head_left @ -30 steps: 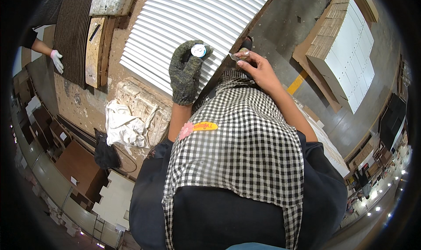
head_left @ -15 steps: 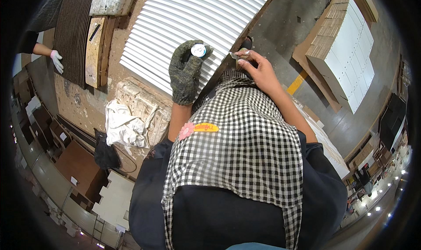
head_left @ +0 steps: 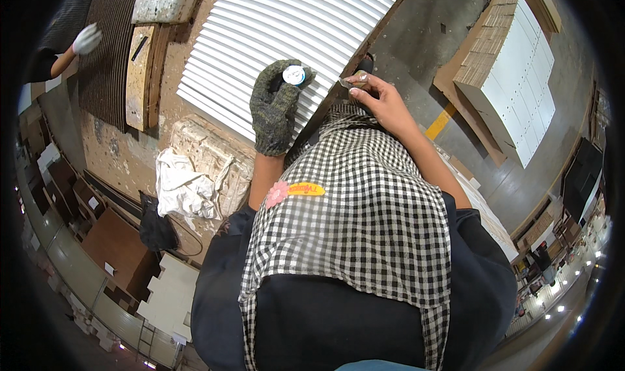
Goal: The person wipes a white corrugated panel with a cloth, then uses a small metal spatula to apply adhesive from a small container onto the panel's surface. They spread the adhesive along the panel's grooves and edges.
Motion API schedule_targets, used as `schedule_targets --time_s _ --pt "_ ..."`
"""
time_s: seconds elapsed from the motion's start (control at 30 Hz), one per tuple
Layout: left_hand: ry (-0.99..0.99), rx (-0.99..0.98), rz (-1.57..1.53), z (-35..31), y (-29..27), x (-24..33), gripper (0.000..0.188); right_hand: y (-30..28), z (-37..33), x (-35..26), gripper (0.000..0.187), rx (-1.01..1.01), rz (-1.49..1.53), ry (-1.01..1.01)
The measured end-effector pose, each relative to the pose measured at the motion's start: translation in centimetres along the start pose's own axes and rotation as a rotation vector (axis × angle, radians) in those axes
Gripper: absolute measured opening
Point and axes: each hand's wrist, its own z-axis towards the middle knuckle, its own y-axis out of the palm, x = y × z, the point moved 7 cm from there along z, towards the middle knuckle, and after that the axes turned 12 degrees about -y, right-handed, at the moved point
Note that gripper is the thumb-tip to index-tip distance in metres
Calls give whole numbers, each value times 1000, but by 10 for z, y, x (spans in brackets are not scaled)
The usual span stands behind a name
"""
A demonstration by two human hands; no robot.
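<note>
My left hand (head_left: pixel 273 107), in a dark grey-green knitted glove, is closed round a small roll with a white and blue round face (head_left: pixel 293 75). It is held over a stack of white-edged panels (head_left: pixel 280 26). To the right, just past the stack's near edge, my bare right hand (head_left: pixel 381 97) pinches a small clear strip (head_left: pixel 345 82), which looks like tape, between thumb and fingers. The two hands are apart. Whether the strip joins the roll cannot be made out.
Left of the stack, a paint-spotted bench bears a white rag (head_left: pixel 185 183) on a stained block, a yellowish wooden block (head_left: pixel 140 78) and a pile of dark panels (head_left: pixel 104 58). A co-worker's white-gloved hand (head_left: pixel 87 39) reaches over that pile. White-faced boards (head_left: pixel 514 78) stand on the floor at right.
The co-worker's gloved hand has moved up and over the dark pile. My right hand has shifted very slightly left; my left hand stays almost still with the roll.
</note>
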Motion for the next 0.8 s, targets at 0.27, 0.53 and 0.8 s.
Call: schedule_targets --time_s 0.27,0.53,0.8 --pt "-15 -2 1 0 0 0 38 3 -7 12 29 20 242 178" --pt "-20 1 -24 1 -1 -2 39 8 -10 7 29 -18 278 221" --pt "-3 3 -2 1 -1 -2 39 6 -10 10 29 2 247 268"
